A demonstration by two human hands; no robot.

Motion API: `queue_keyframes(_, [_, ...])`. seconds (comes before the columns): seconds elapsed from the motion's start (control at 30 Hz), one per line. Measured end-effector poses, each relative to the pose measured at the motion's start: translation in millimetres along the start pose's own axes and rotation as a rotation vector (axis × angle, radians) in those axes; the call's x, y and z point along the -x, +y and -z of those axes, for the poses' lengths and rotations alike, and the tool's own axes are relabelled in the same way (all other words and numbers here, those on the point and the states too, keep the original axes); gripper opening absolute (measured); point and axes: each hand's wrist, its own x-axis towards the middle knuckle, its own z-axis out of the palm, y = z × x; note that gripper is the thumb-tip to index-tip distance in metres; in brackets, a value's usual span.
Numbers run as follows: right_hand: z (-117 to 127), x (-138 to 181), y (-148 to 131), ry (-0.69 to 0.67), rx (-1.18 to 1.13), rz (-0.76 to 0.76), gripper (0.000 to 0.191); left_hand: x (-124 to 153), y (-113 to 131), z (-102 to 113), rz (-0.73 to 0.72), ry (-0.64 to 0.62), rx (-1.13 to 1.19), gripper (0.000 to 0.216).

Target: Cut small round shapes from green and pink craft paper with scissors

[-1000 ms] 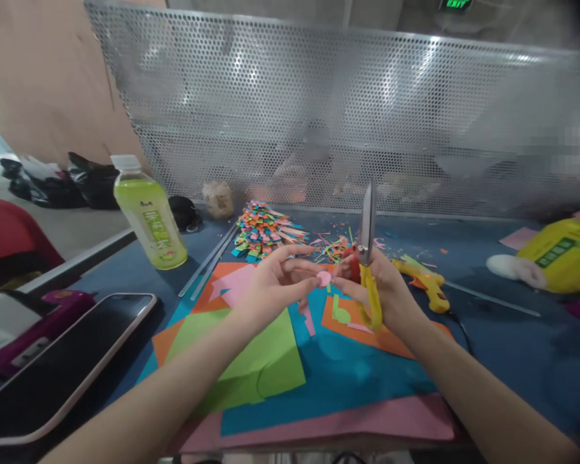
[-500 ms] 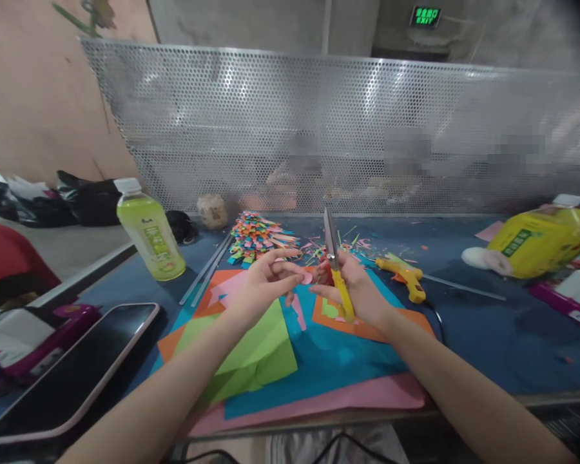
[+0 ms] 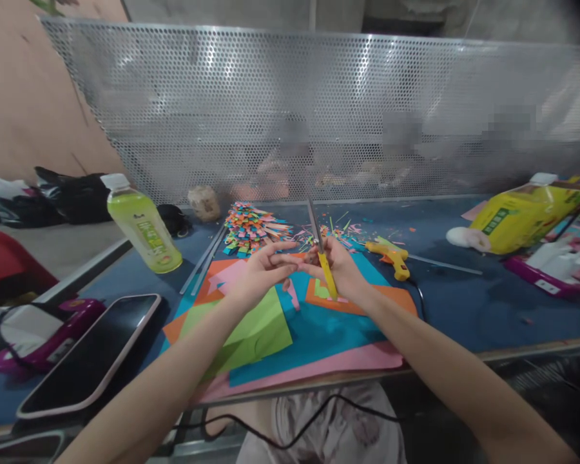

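Observation:
My left hand [image 3: 265, 274] is over the coloured paper, its thumb and fingers pinched on a small piece of pink paper, mostly hidden by the fingertips. Facing it, my right hand [image 3: 344, 267] is closed around yellow-handled scissors [image 3: 327, 274], whose blades point up and away from me. The fingertips of both hands meet or nearly meet. Beneath them lie a green sheet [image 3: 261, 328], a blue sheet [image 3: 328, 328], an orange sheet [image 3: 391, 299] and a pink sheet [image 3: 357, 363]. A narrow pink strip [image 3: 294, 298] rests just below my fingers.
Behind my hands stands a cone of multicoloured paper strips [image 3: 251, 229], beside scattered paper scraps [image 3: 352, 229]. A yellow glue gun [image 3: 391, 258] lies to the right. On the left are a green drink bottle [image 3: 145, 225] and a phone [image 3: 96, 354]. A perforated metal panel [image 3: 222, 116] closes the back.
The view has tipped downward. My hands have drawn together, and the pink piece at my left fingertips shows less than before. The scissors stay in my right hand.

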Motion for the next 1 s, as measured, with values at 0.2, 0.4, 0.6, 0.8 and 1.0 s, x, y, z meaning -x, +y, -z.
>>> queue_keyframes(0.2, [1.9,-3.5,1.9,0.032,0.016,-0.014,0.045,-1.0,1.1,-3.5,-0.034,-0.002,0.004,0.053])
queue_keyframes(0.4, [4.5,-1.8,1.1,0.033,0.035,-0.012,0.040,-2.9,-5.9,-1.4,-0.030,0.034,-0.108,0.048])
queue_keyframes(0.6, [6.0,-3.5,7.5,0.021,0.009,0.013,0.039,-1.2,-6.5,-1.3,-0.030,0.020,-0.139,0.045])
queue_keyframes(0.8, [5.7,-3.1,4.1,-0.026,0.000,-0.010,0.040,-2.8,-7.0,-0.9,-0.024,0.051,-0.147,0.041])
queue_keyframes(1.0, [5.2,-3.3,5.5,-0.003,0.024,-0.013,0.040,-1.5,-6.2,-1.2,-0.044,0.071,-0.213,0.040])
